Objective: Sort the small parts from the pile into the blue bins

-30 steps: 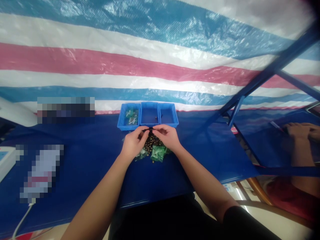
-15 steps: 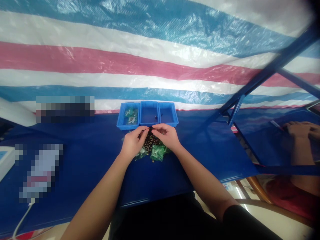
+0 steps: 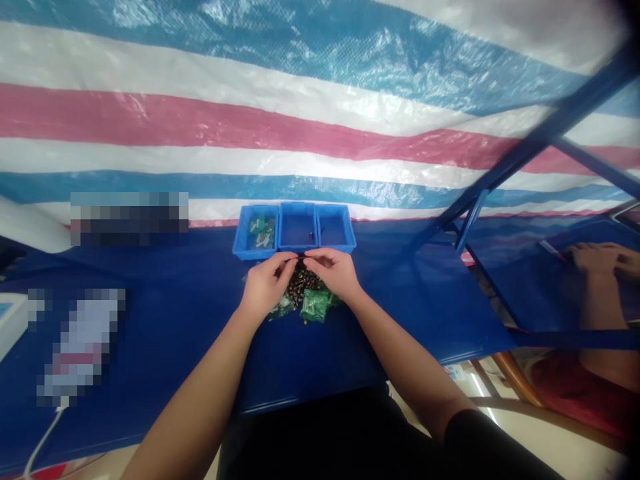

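Observation:
My left hand (image 3: 265, 283) and my right hand (image 3: 336, 272) meet over a pile, fingers closed in a pinch. Between their fingertips is a small dark thin piece (image 3: 301, 257), too small to name. Below it lies a heap of small dark and brassy metal parts (image 3: 299, 287). A green plastic packet (image 3: 315, 305) rests on the near side of the heap, and a clear-greenish packet (image 3: 283, 307) lies partly under my left hand. Just beyond my fingers stand three blue bins: the left bin (image 3: 240, 233) holds small packets, the middle bin (image 3: 297, 205) a tiny dark part, the right bin (image 3: 345, 230) a small dark sliver.
The blue table (image 3: 190, 347) carries a blurred-out object (image 3: 83, 347) with a white cable (image 3: 43, 437) at left. A striped plastic sheet (image 3: 300, 127) hangs behind. To the right are a blue metal frame (image 3: 505, 167) and another person's hands (image 3: 595, 257).
Almost nothing differs. Both my hands keep the same pinch over the heap, and the view has shifted very slightly.

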The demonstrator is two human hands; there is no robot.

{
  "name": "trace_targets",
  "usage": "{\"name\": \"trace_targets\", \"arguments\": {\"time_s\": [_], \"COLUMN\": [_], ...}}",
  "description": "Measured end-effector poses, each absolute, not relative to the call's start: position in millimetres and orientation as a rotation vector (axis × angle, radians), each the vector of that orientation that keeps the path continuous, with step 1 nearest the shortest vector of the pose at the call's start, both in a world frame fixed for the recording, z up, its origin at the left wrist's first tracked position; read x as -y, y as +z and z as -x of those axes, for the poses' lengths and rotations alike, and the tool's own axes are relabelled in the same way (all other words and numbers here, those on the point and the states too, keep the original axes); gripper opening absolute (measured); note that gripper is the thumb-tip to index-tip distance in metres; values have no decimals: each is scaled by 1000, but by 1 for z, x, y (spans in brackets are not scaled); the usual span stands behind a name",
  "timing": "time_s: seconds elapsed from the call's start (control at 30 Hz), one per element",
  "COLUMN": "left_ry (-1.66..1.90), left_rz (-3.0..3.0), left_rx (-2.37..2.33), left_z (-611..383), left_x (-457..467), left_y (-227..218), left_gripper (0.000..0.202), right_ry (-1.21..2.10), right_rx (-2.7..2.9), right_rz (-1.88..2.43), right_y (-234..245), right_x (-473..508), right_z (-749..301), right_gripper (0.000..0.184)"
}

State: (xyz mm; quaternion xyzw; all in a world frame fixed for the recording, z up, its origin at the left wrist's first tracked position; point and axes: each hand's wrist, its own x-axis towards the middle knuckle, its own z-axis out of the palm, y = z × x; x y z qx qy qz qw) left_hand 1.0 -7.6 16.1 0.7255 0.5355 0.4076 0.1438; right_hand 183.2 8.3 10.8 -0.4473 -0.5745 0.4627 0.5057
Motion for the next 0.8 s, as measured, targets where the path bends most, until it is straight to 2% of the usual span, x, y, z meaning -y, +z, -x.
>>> {"name": "trace_targets", "arguments": {"time_s": [0.47, 0.8], "left_ry": [1125, 1167], "left_rz": [-2060, -2102], "left_rx": [-1543, -1537], "left_z": [0, -1], "left_x": [8, 7], "left_y": [16, 16], "left_gripper": [32, 29], "right_ry": [1131, 1126], "right_rx": [1363, 1415], "right_rz": [1050, 1073], "right_y": [11, 12], "right_x": [-10, -9], "right_z": [-185, -185], "right_gripper": [27, 29]}}
